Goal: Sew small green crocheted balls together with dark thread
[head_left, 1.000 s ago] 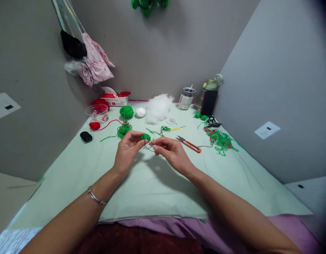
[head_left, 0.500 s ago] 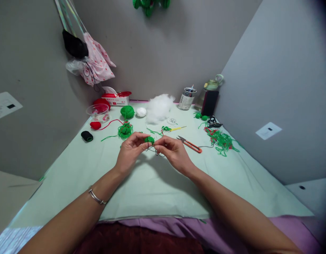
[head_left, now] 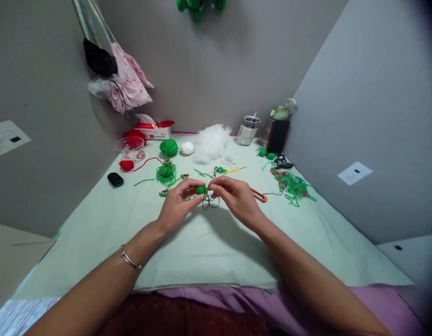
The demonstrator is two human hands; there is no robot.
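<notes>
Between the thumb and fingers of my left hand is a small green knitted piece. My right hand is pinched closed just right of it, fingertips close to the piece; what they hold is too small to make out. Loops of dark thread hang below the fingertips. Orange-handled snips lie partly hidden behind my right hand. Small green, red and white pieces rest on the table left of my left hand.
Behind the hands are a yellow hook, white stuffing, a green yarn ball and tangled green yarn. More yarn lies right, near a phone and a can. A black spool stands left.
Both hands have shifted slightly right and down with the green piece. The dark loops hang lower, the small pieces by my left hand show more, and my right hand covers the snips' blades.
</notes>
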